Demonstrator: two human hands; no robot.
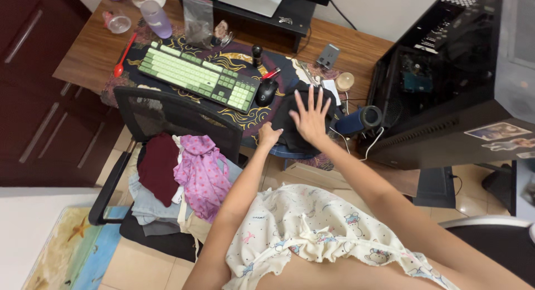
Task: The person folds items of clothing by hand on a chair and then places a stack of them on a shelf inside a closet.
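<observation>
A folded black garment (pixel 290 128) lies at the front edge of the wooden desk (pixel 89 56), on a patterned desk mat (pixel 245 114). My right hand (pixel 310 117) rests flat on top of it with the fingers spread. My left hand (pixel 268 136) is closed on the garment's near left edge. A cream printed cloth (pixel 312 234) hangs over my front below both arms.
A green keyboard (pixel 198 77) and a black mouse (pixel 267 91) lie left of the garment. A dark blue cylinder (pixel 359 120) and a black computer case (pixel 446 83) stand to the right. A black chair (pixel 161 114) piled with clothes (pixel 189 178) stands to my left.
</observation>
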